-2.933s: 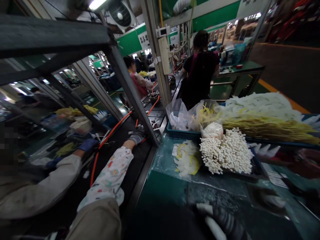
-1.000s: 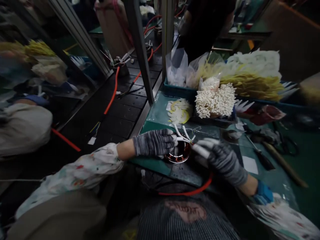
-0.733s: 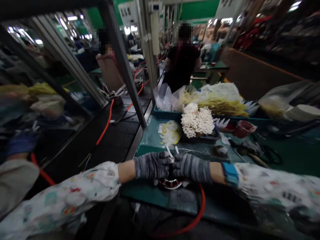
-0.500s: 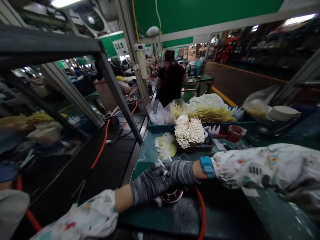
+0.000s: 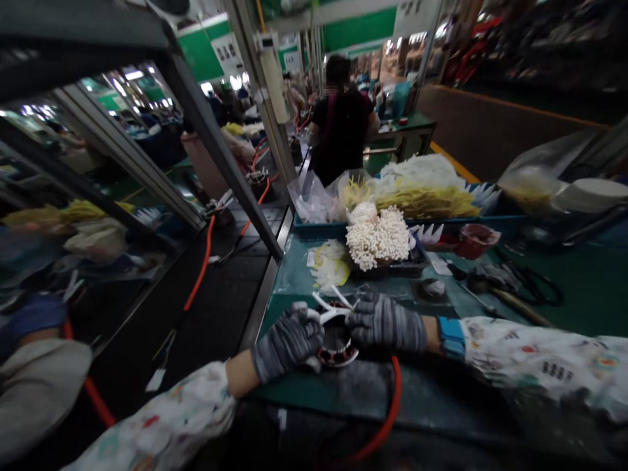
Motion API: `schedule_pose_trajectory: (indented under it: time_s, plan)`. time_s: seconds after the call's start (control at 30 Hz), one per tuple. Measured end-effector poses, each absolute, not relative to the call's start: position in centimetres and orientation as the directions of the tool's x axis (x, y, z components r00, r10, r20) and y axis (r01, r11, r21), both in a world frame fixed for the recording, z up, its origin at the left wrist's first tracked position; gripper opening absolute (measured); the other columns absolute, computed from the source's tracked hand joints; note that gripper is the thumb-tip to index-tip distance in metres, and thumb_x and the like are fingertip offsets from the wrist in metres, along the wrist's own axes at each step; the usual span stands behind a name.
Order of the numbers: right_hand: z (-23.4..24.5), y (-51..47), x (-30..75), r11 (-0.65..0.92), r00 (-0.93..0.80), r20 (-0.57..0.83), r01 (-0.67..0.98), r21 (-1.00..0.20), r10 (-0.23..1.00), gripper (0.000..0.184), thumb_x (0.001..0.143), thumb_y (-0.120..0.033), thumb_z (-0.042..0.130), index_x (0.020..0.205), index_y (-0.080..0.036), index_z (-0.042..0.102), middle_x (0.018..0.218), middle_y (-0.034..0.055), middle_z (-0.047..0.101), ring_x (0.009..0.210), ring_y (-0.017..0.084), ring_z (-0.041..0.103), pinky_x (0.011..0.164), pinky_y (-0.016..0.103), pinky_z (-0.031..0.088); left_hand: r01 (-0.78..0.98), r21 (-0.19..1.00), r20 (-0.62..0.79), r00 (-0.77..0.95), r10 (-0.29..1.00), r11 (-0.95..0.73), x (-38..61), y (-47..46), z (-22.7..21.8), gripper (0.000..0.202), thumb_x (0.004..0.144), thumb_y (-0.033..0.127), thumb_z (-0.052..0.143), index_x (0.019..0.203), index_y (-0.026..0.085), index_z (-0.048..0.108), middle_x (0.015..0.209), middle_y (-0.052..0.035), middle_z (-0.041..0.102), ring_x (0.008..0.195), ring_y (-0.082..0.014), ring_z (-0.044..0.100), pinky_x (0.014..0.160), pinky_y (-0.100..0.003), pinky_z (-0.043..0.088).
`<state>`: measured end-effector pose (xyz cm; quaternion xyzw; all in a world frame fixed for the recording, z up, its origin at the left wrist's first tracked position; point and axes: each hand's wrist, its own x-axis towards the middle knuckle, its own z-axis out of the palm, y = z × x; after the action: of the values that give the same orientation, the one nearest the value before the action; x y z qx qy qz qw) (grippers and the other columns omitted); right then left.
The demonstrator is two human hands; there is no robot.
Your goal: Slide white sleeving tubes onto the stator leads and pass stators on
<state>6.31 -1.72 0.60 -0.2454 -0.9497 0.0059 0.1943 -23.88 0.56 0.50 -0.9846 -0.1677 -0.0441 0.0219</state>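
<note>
A ring-shaped motor stator (image 5: 338, 356) with reddish windings lies on the bench in front of me. White sleeves (image 5: 333, 314) stick up and cross over its far rim. My left hand (image 5: 292, 341), in a grey striped knit glove, is closed at the stator's left side, its thumb and finger at the left end of a white sleeve. From the right, my gloved right hand (image 5: 385, 322) pinches the same sleeve near its other end. Its fingertips are partly hidden. A thick red-orange cable (image 5: 394, 392) curves toward me on the stator's near right.
Behind the stator stand a box of white-tipped pieces (image 5: 377, 239) and a blue tray (image 5: 318, 229) of yellow and white sleeves. Tools (image 5: 520, 304) lie at right. A conveyor (image 5: 220, 307) and metal post (image 5: 220, 150) border the left. A co-worker's gloved hand (image 5: 39, 317) is far left.
My hands, earlier overlapping above the stator, have moved apart, the right one to the right. More of the stator and white sleeves now shows. The view has tilted down slightly.
</note>
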Motion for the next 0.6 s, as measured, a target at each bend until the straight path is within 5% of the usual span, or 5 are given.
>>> schedule_pose_trajectory:
  time_s: [0.1, 0.2, 0.3, 0.4, 0.6]
  plan:
    - [-1.2, -4.8, 7.5, 0.825, -0.72, 0.448, 0.559, -0.078, 0.53, 0.035, 0.105, -0.014, 0.057, 0.125, -0.038, 0.074, 0.14, -0.001, 0.075, 0.115, 0.02, 0.065, 0.104, 0.043, 0.055, 0.371, 0.165, -0.065, 0.929, 0.365, -0.914, -23.4, 0.6, 3.0, 0.031, 0.096, 0.054, 0.075, 0.11, 0.026, 0.079, 0.116, -0.0091, 0.08, 0.121, -0.0379, 0.065, 0.114, -0.055, 0.038]
    - [-3.6, -8.8, 7.2, 0.518, -0.339, 0.6, 0.842, -0.15, 0.725, 0.042, 0.103, -0.028, 0.066, 0.144, -0.035, 0.064, 0.152, 0.0095, 0.062, 0.134, 0.031, 0.055, 0.113, 0.055, 0.05, 0.402, 0.359, -0.018, 0.905, 0.425, -0.842, -22.3, 0.8, 5.6, 0.036, 0.092, 0.063, 0.078, 0.098, 0.027, 0.079, 0.113, -0.0037, 0.08, 0.121, -0.0335, 0.066, 0.122, -0.052, 0.029]
    - [-5.4, -12.0, 6.5, 0.261, -0.046, 0.553, 0.912, -0.317, 0.832, 0.044, 0.097, -0.045, 0.067, 0.133, -0.02, 0.068, 0.15, 0.0193, 0.055, 0.135, 0.039, 0.053, 0.109, 0.063, 0.052, 0.468, 0.406, 0.083, 0.837, 0.541, -0.785, -20.0, 1.0, 6.7, 0.053, 0.083, 0.065, 0.085, 0.12, 0.028, 0.078, 0.129, -0.0073, 0.076, 0.132, -0.0359, 0.061, 0.125, -0.055, 0.024]
    - [-5.3, -13.2, 6.7, 0.279, -0.072, 0.518, 0.9, -0.335, 0.853, 0.028, 0.097, -0.035, 0.059, 0.116, -0.02, 0.074, 0.146, 0.0189, 0.058, 0.132, 0.038, 0.055, 0.109, 0.062, 0.053, 0.552, 0.457, 0.044, 0.769, 0.638, -0.697, -16.2, 1.9, 6.3, 0.09, 0.065, 0.068, 0.095, 0.137, 0.022, 0.07, 0.138, -0.0155, 0.071, 0.14, -0.045, 0.054, 0.127, -0.066, 0.021]
    - [-1.5, -11.8, 10.7, 0.432, -0.296, 0.502, 0.884, -0.178, 0.813, 0.029, 0.1, -0.026, 0.057, 0.12, -0.023, 0.078, 0.152, 0.0145, 0.061, 0.137, 0.036, 0.055, 0.114, 0.06, 0.052, 0.478, 0.824, -0.071, 0.619, 0.782, -0.303, -10.1, 3.8, 5.2, 0.037, 0.087, 0.029, 0.083, 0.113, 0.017, 0.06, 0.101, -0.0051, 0.072, 0.1, -0.0218, 0.071, 0.102, -0.043, 0.055]
